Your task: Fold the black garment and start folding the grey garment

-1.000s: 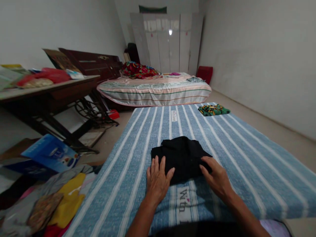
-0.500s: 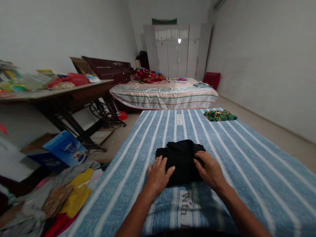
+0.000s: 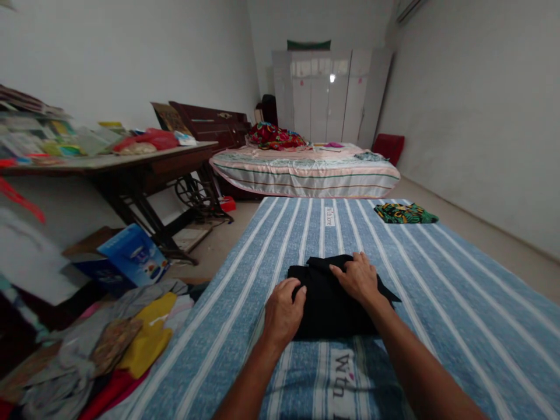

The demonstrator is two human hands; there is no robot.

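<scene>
Black cloth on striped bed, apparently mid-fold. Left hand curled at its left edge; right hand over its far edge. Whether either grip clasps fabric: cannot tell. Next move likely calls for tucking the projecting right corner.

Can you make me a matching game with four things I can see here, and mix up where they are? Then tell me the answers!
Things:
1. Black cloth
2. Green patterned cloth
3. Yellow cloth
4. Blue box

Places:
A. Near a far corner of the blue striped cover
B. By the legs of the table on the left
C. Touched by the left hand and the right hand
D. In the heap of clothes at the lower left

Right pairs: 1-C, 2-A, 3-D, 4-B
</scene>
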